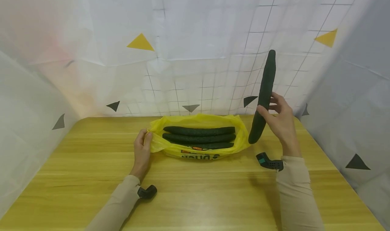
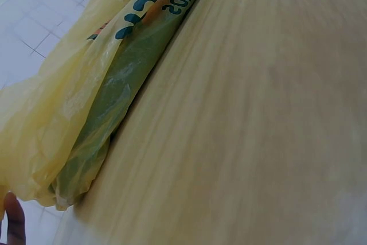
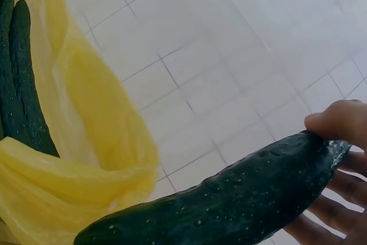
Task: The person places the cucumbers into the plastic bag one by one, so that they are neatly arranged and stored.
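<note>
A yellow plastic bag (image 1: 243, 136) with dark printing lies with its mouth open near the table's back edge. Several dark green cucumbers (image 1: 199, 138) lie side by side inside it. My left hand (image 1: 142, 148) pinches the bag's left edge; in the left wrist view only a fingertip (image 2: 14, 219) shows at the bag (image 2: 34, 136). To the right, my right hand (image 1: 281, 121) grips one cucumber (image 1: 265, 89) between thumb and fingers, raised and tilted nearly upright. The right wrist view shows this cucumber (image 3: 223, 199) close beside the bag's yellow side (image 3: 114, 119).
The wooden table (image 1: 198, 197) spreads in front of the bag. White sheeting (image 1: 195, 28) with grid lines and triangle marks hangs behind it and on both sides. Each wrist wears a small black camera, such as the one on the right wrist (image 1: 269, 161).
</note>
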Motion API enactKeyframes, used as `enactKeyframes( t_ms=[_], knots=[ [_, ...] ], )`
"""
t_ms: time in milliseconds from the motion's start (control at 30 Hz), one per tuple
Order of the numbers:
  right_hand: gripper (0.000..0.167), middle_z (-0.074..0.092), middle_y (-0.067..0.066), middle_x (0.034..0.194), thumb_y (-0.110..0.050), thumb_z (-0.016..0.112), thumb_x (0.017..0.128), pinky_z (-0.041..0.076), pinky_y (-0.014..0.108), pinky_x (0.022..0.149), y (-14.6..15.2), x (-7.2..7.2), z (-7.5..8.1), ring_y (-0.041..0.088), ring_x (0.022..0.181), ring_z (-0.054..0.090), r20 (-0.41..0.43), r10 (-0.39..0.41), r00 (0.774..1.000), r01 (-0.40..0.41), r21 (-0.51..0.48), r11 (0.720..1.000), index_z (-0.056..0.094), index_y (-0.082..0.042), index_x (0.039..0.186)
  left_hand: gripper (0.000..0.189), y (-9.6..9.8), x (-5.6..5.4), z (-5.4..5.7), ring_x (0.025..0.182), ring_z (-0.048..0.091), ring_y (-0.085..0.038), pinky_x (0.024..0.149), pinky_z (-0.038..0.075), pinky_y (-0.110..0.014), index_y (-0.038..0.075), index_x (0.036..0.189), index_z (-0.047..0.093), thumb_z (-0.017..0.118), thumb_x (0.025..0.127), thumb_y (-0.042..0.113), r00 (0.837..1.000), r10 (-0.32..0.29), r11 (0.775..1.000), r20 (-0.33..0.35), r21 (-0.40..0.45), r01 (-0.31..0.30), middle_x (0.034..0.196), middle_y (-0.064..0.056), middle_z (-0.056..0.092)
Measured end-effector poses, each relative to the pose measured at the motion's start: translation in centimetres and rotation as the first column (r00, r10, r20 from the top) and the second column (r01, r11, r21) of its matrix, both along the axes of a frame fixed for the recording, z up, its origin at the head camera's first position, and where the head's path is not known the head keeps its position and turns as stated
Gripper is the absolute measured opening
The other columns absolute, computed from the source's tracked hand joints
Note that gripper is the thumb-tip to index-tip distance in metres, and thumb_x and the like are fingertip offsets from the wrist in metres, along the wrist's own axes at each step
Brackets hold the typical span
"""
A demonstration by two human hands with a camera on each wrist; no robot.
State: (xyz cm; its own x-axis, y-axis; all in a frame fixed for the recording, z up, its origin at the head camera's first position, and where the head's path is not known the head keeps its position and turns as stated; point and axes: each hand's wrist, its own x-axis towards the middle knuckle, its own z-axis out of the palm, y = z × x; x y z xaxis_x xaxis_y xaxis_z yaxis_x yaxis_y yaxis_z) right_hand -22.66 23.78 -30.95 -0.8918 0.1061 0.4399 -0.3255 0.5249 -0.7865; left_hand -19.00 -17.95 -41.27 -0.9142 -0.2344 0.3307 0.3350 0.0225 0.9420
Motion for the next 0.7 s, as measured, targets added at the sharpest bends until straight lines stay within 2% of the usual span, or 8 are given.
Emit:
enactKeyframes(
  t_ms=[267, 500, 700],
  knots=[
    [0.062, 0.051, 0.006, 0.130, -0.029, 0.067, 0.088, 0.043, 0.016, 0.077, -0.6, 0.3, 0.4, 0.007, 0.103, 0.051, -0.027, 0.010, 1.000, -0.011, -0.037, 0.999, 0.039, -0.029, 0.142, 0.025, -0.2, -0.2, -0.2, 0.085, 0.052, -0.009, 0.074, 0.048, -0.017, -0.006, 0.112, 0.053, 0.046, 0.100, 0.015, 1.000, -0.002, 1.000, 0.005, -0.002, 0.002, 0.099, 0.000, 0.054],
    [0.060, 0.052, 0.003, 0.128, -0.027, 0.068, 0.087, 0.045, 0.015, 0.076, -1.3, 0.2, 0.5, 0.007, 0.102, 0.053, -0.050, 0.041, 0.998, -0.044, -0.049, 0.998, 0.041, -0.029, 0.141, 0.028, -0.7, -1.3, -2.0, 0.086, 0.053, -0.009, 0.074, 0.048, -0.017, -0.001, 0.113, 0.055, 0.047, 0.100, 0.022, 1.000, 0.006, 1.000, -0.007, 0.003, -0.006, 0.100, 0.000, 0.055],
    [0.059, 0.053, 0.001, 0.126, -0.023, 0.068, 0.087, 0.048, 0.014, 0.074, -2.0, 0.1, 0.4, 0.009, 0.100, 0.055, -0.092, 0.076, 0.993, -0.082, -0.060, 0.995, 0.042, -0.028, 0.140, 0.030, -0.7, -1.5, -2.3, 0.086, 0.054, -0.009, 0.074, 0.049, -0.017, -0.001, 0.114, 0.055, 0.047, 0.100, 0.024, 1.000, 0.007, 1.000, -0.024, -0.007, -0.007, 0.101, -0.001, 0.055]
  ],
)
